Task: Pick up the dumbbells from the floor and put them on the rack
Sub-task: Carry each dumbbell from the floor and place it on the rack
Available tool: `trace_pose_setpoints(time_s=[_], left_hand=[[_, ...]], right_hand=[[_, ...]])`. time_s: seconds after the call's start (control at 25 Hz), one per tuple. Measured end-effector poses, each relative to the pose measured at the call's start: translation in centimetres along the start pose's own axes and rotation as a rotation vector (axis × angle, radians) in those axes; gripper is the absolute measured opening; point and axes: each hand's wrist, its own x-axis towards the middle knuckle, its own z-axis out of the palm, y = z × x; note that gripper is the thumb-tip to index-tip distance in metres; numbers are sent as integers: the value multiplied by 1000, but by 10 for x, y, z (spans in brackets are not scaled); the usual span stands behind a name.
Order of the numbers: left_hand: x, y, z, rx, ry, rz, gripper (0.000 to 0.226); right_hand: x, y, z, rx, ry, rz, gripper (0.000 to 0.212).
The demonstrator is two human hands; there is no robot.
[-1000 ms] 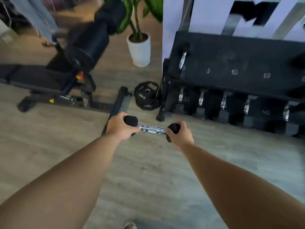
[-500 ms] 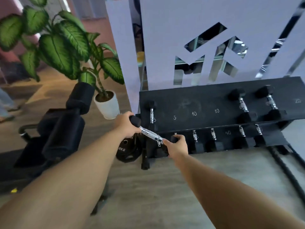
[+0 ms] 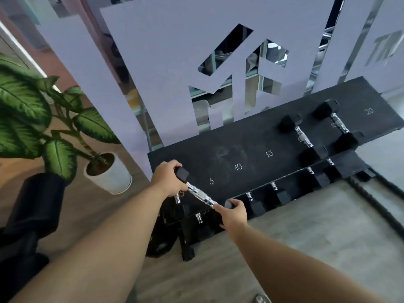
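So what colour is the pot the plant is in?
White pot, seen in the head view.

Readable markings: white numbers on rack.
Top shelf [image 3: 251, 136] of the rack, left to right: "5" [image 3: 211, 181], "10" [image 3: 238, 167], "10" [image 3: 269, 153], "20" [image 3: 369, 111].

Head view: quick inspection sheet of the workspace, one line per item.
Surface: grey plank floor.
Job's things: held dumbbell over the rack top shelf, near the "5" mark; two dumbbells sit at the shelf's right end.
Clutter: potted plant left of the rack.
Grippers: left hand and right hand each grip one head.
Cables: nothing seen.
Surroundings: pale cut-out panel behind the rack.
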Motion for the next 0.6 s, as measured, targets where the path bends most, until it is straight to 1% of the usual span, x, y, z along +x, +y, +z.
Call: trace_pose_setpoints(time_s=[0.08,0.16,0.28,0.48,0.6], left_hand=[[31,-1,2,46,24,51,74],[64,-3,8,111,16,91,75],[113,-5,19,215,-59,160,74],[196,-10,57,300,-195,317,72],[237,-13,79,359,-265,402,71]], right_hand=[[23,-4,17,26,-28,29,58],[43,-6,34,41,6,70,60],[69,-10,53,42,55,114,62],[125,-4,77,1,154,167,70],[153,0,99,-4,226,224,67]])
